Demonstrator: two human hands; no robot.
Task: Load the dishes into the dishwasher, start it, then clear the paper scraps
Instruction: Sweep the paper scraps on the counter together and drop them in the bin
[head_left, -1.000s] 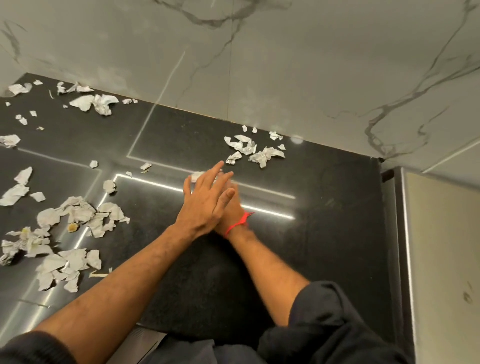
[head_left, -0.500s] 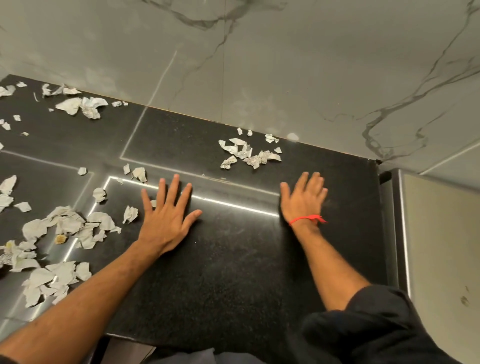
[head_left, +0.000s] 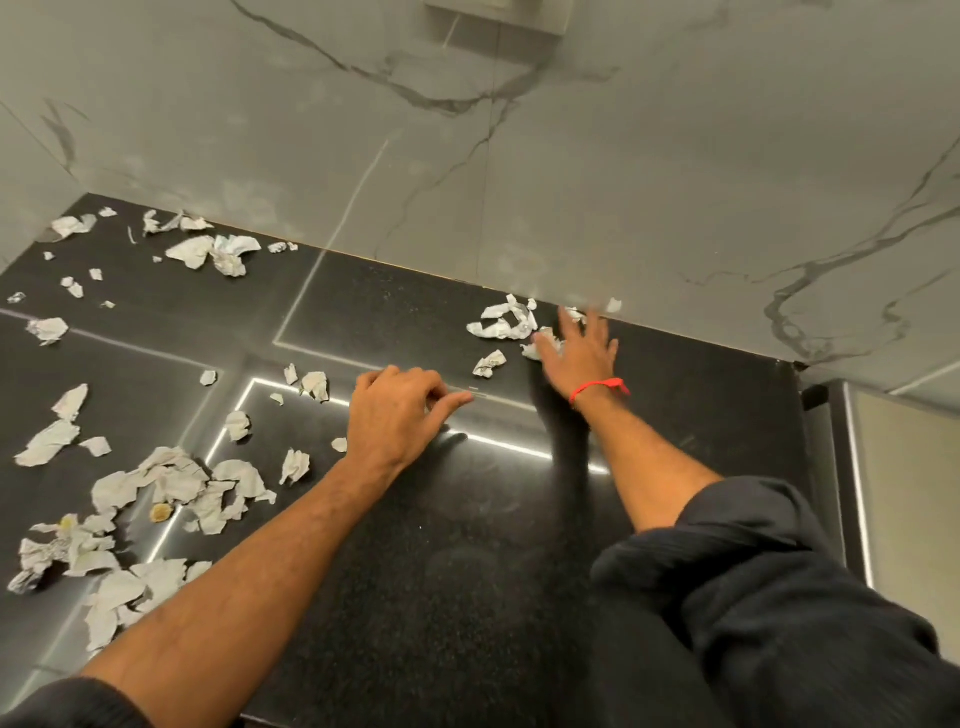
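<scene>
Glossy black speckled countertop (head_left: 467, 571) mirroring bright strip lights, grey marble-look wall (head_left: 623, 182) with dark veins rising behind it, pale fitting (head_left: 493, 13) on the wall at the top edge, steel-edged appliance (head_left: 904, 493) against the counter's right end

We see paper scraps (head_left: 156, 483) strewn over the left of the worktop (head_left: 467, 545), more at its far left corner, and a small cluster (head_left: 501, 325) by the wall (head_left: 571, 182), just left of our right hand (head_left: 582, 353).
</scene>
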